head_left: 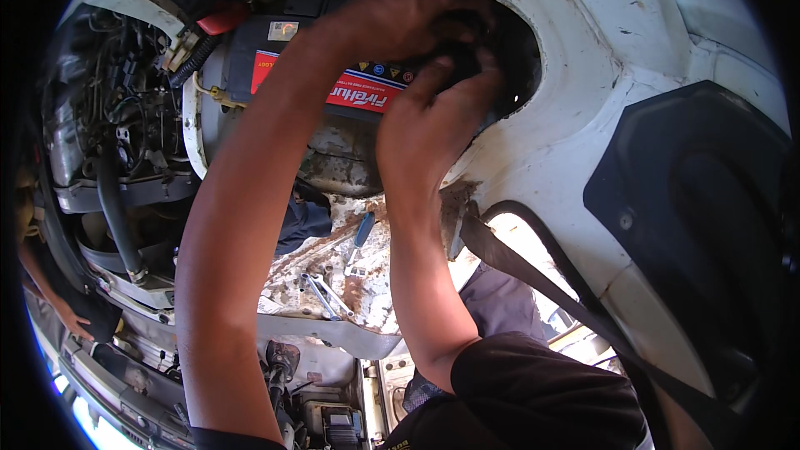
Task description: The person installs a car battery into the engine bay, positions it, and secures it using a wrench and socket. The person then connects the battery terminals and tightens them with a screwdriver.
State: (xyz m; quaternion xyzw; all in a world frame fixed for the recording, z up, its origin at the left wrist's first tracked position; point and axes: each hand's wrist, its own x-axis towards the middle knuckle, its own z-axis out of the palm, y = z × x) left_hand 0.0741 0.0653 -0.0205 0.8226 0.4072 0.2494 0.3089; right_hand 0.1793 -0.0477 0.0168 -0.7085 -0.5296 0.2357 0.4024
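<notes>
A dark car battery (239, 46) with a red label lies in a hollow of the white vehicle body. Both bare arms reach to its right end. My left hand (400, 15) is over the battery's upper right part, its fingers curled into deep shadow. Just below it, my right hand (437, 112) points upward, thumb and fingers bent around something dark at the battery's end. The two hands nearly meet there. Whatever they grip is lost in the shadow, so I cannot make out its kind.
A red terminal cover (223, 20) and black corrugated tube (193, 62) sit left of the battery. Engine parts (125, 133) fill the left side. Below lie a blue-handled screwdriver (363, 229) and wrenches (321, 296). A belt strap (533, 279) crosses at right. Another person's hand (73, 322) shows far left.
</notes>
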